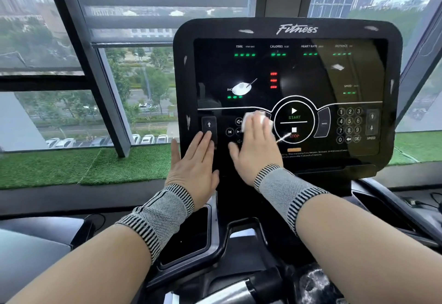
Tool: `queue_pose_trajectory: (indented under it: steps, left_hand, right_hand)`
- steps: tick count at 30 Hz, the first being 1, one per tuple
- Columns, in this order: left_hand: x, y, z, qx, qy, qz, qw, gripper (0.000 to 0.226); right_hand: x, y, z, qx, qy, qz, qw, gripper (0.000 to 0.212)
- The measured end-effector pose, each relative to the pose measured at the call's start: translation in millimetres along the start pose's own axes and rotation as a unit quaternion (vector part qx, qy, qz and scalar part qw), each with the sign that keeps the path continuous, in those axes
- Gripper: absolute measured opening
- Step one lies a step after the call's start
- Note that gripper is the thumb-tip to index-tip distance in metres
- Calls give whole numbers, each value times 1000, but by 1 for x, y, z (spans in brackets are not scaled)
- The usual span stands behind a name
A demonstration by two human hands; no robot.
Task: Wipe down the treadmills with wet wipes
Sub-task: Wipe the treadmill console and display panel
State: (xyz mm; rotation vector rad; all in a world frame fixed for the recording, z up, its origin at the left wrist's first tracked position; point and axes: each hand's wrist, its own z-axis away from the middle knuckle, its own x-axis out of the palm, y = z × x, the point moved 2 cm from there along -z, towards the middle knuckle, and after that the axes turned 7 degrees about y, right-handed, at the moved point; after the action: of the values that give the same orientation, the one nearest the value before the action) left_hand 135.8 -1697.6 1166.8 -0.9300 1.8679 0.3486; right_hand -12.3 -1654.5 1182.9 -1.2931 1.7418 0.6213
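Note:
The black treadmill console (296,71) fills the middle of the head view, its display lit with green and red marks. My right hand (257,145) presses a white wet wipe (262,120) flat against the button panel, just left of the round START/STOP control (294,121). The wipe shows past my straight fingers. My left hand (195,162) lies flat with straight fingers on the console's lower left edge, fingertips by the arrow button (209,124). Both wrists wear grey striped bands.
A number keypad (349,125) sits at the console's right. Cup-holder trays (189,236) and a handlebar (239,291) lie below the console. Window frames (95,69) and a strip of green turf (83,167) are behind it.

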Motion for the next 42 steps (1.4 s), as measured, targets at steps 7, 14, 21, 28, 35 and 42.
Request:
queue_pose_trajectory:
  steps: [7, 14, 21, 28, 35, 42]
  left_hand:
    - [2, -8, 3, -16, -12, 6, 1000, 69]
    - [-1, -17, 11, -28, -10, 25, 999, 69]
    - [0, -25, 20, -42, -16, 22, 999, 66]
    - [-3, -28, 25, -33, -1, -4, 999, 63]
    - [-6, -30, 28, -52, -22, 2, 998, 65]
    - [-14, -28, 15, -50, -17, 2, 999, 66]
  right_hand:
    - [-7, -25, -12, -92, -19, -13, 996, 74]
    - [-6, -40, -13, -202, -57, 26, 977, 68]
    - [17, -21, 38, -272, -124, 60, 952, 69]
    - [-17, -42, -25, -213, -35, 58, 975, 68]
    - [8, -35, 28, -285, -112, 93, 947, 71]
    - [-9, -41, -10, -263, -75, 73, 959, 70]
